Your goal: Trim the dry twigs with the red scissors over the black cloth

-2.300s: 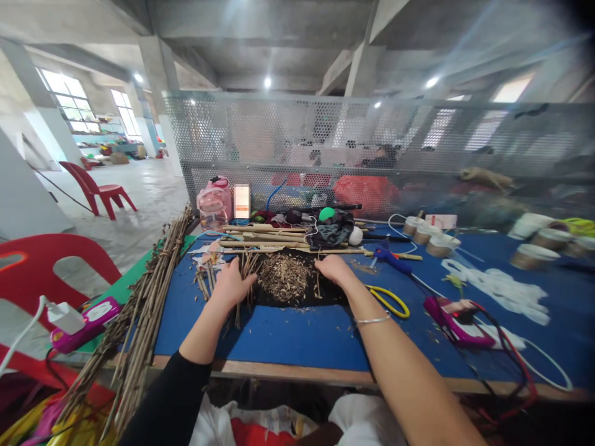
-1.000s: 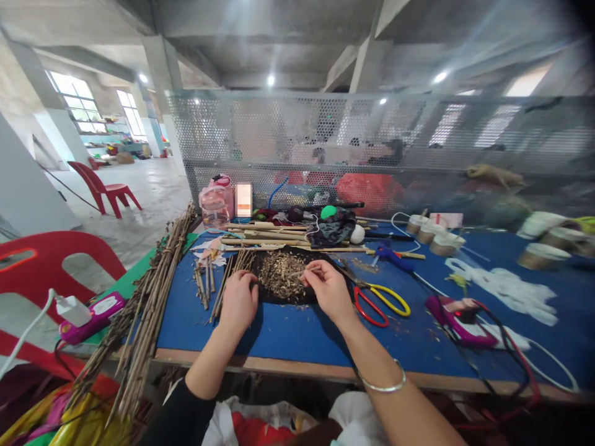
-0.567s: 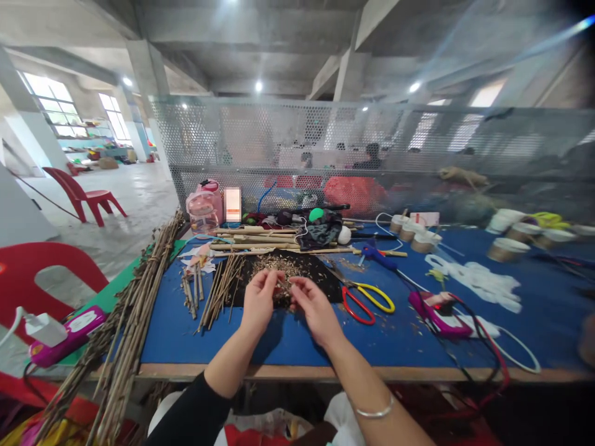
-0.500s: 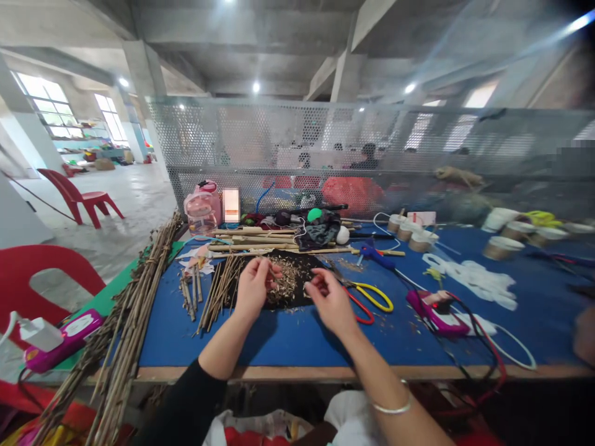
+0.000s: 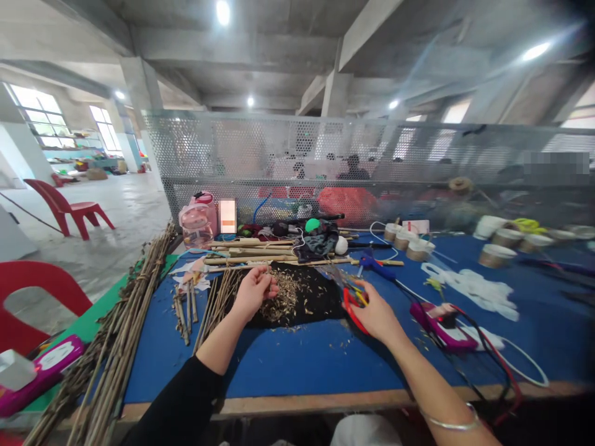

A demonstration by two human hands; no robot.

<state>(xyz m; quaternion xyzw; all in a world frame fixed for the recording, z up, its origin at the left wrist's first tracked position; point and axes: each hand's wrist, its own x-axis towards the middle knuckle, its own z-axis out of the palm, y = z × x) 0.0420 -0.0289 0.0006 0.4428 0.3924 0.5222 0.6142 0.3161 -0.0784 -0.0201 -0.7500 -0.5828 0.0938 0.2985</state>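
Note:
My left hand (image 5: 253, 291) is closed, pinching small dry stalk pieces above the left edge of a black cloth (image 5: 320, 300). That cloth carries a heap of chopped stalk bits (image 5: 281, 300). My right hand (image 5: 374, 313) is on the red and yellow scissors (image 5: 353, 300) just right of the cloth, its fingers curled round the handles. Short cut sticks (image 5: 186, 306) and thin stalks (image 5: 218, 300) lie left of my left hand on the blue table (image 5: 302, 362).
A long bundle of canes (image 5: 123, 334) runs down the table's left edge. Bamboo poles (image 5: 251, 251), a pink jug (image 5: 199, 218), a blue tool (image 5: 376, 267), paper cups (image 5: 409, 238), white rope (image 5: 474, 288) and a pink glue gun (image 5: 441, 319) with cables lie around. A mesh fence (image 5: 325, 161) stands behind.
Both hands met over the chopped heap, then parted. My right hand went right and took hold of the scissors; my left hand kept its pinch of stalk pieces. The camera tilted upward.

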